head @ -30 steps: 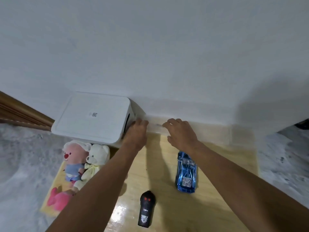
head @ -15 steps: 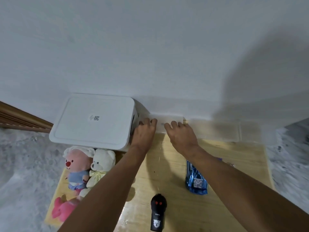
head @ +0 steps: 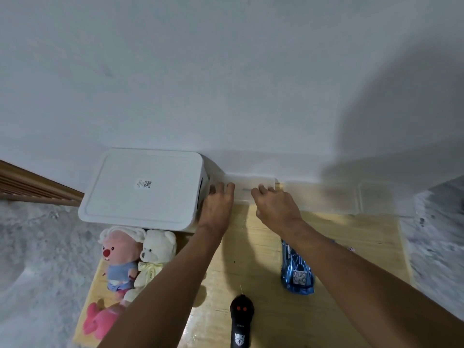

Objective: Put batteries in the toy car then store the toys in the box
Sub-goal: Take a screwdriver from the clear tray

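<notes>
A small clear plastic case [head: 247,189] lies against the wall, just right of the white lidded storage box [head: 145,189]. My left hand [head: 218,205] grips the case's left end, and my right hand [head: 275,208] has its fingers curled over the right part. The blue toy car [head: 297,272] lies on the wooden board [head: 253,262], partly under my right forearm. A black remote [head: 241,322] lies at the near edge. A pink-faced plush [head: 120,257], a white bear [head: 154,257] and a pink plush [head: 99,321] sit at the left. What the case holds cannot be made out.
More clear plastic containers [head: 331,197] line the wall to the right. A wooden frame [head: 30,189] runs along the far left. Grey rough floor [head: 37,259] surrounds the board on both sides.
Both hands stay on the clear case at the wall. My view has drawn closer and shifted, so the car and the remote sit further right in the frame.
</notes>
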{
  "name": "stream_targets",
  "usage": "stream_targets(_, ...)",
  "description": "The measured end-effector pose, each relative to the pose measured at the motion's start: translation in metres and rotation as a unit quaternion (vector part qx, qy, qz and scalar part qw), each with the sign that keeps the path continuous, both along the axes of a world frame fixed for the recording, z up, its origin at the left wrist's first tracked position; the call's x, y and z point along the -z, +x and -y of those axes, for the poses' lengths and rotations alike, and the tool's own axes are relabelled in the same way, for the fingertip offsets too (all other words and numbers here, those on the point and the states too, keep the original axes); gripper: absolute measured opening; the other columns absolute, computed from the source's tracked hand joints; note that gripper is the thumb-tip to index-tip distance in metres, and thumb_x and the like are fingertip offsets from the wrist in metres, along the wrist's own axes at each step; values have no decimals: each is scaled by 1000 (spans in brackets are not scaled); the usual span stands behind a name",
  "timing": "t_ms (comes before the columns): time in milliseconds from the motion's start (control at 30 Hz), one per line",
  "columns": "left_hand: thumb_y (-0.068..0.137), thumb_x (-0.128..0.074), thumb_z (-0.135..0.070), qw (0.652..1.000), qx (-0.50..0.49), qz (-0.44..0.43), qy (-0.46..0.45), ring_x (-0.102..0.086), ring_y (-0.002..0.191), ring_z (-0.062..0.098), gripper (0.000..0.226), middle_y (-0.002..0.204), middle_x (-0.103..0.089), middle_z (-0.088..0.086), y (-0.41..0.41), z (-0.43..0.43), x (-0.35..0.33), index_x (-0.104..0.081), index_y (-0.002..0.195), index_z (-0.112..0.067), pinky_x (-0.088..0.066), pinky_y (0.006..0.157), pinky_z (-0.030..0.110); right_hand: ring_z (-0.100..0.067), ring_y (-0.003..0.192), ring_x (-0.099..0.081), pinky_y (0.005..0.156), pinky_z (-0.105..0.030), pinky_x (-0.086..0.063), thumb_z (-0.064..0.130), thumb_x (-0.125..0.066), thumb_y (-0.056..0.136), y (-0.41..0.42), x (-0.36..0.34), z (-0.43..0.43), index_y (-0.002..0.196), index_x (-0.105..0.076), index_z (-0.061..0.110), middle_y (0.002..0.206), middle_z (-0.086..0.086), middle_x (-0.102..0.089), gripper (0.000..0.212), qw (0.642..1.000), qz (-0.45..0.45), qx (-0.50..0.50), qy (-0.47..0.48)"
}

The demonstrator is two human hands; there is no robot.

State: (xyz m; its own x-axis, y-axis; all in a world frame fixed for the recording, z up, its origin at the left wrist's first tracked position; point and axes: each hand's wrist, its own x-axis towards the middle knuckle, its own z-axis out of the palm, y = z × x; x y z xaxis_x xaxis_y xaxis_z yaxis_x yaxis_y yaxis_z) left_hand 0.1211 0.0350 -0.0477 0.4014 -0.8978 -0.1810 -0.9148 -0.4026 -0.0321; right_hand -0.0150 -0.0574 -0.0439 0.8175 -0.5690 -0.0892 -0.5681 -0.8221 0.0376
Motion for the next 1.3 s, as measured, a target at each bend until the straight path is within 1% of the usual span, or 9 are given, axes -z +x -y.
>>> stream_targets(67,98,-56,-12,999,-26,-33,-22,-62,112,31,29,122,-58,15,1,3,0,-51,126,-10,-57,79,34,-27,62,-68,46,-29,-33,1,-74,65,0,-4,5,93,-72,11,76,-4,-69,30,1000,5,-5,4)
stream_targets(200,101,-58,-45,998,-23,-33,-57,-51,125,35,46,128,-55,19,1,4,3,-54,127,-7,-48,98,40,-28,70,-69,56,-31,-44,1,-64,73,-3,-11,10,94,-72,13,83,-2,-71,26,998,38,4,39)
stream_targets(400,93,-73,-38,994,-35,-20,-105,-48,125,34,45,129,-52,17,-5,5,4,-56,122,-8,-56,86,39,-30,96,-64,72,-39,-55,4,-54,85,-2,-15,19,111,-69,14,111,-2,-63,31,992,60,29,104)
stream_targets(567,80,-86,-32,994,-22,-15,-110,-44,132,41,83,142,-44,24,-3,3,10,-38,145,-12,-48,106,45,-27,95,-63,74,-36,-50,19,-66,91,-9,-29,32,118,-54,21,110,0,-65,30,973,147,48,172)
stream_targets(733,78,-86,-16,986,2,-61,-157,-9,153,48,114,165,-14,30,-2,0,17,-10,162,-26,-45,111,58,-23,102,-57,81,-36,-51,18,-76,85,-16,-30,38,97,-68,24,108,2,-64,16,960,246,65,116)
stream_targets(867,75,-88,-10,978,6,-75,-193,0,156,46,121,169,2,25,-3,-2,15,-9,165,-26,-39,114,48,-23,96,-56,75,-37,-54,21,-76,86,-16,-20,37,102,-73,26,106,0,-60,17,960,269,75,32)
stream_targets(1000,85,-84,-30,970,15,-113,-217,7,157,42,111,170,9,21,-1,-3,17,-7,165,-26,-23,121,54,-23,99,-53,78,-37,-51,30,-79,81,-20,-15,33,118,-67,28,113,-1,-56,38,969,233,81,-1)
stream_targets(1100,93,-48,-62,964,11,-141,-224,14,158,36,90,171,12,18,-1,-3,18,-15,165,-20,-6,126,53,-25,106,-52,85,-38,-47,39,-82,74,-25,-8,26,132,-56,31,124,-2,-52,63,983,163,80,-5)
stream_targets(1300,100,-61,-49,966,-5,-118,-230,9,158,39,84,170,10,21,-2,0,21,-17,165,-18,-6,127,51,-27,113,-52,87,-40,-48,41,-80,76,-24,-4,26,140,-49,32,133,-5,-49,72,986,148,80,-18)
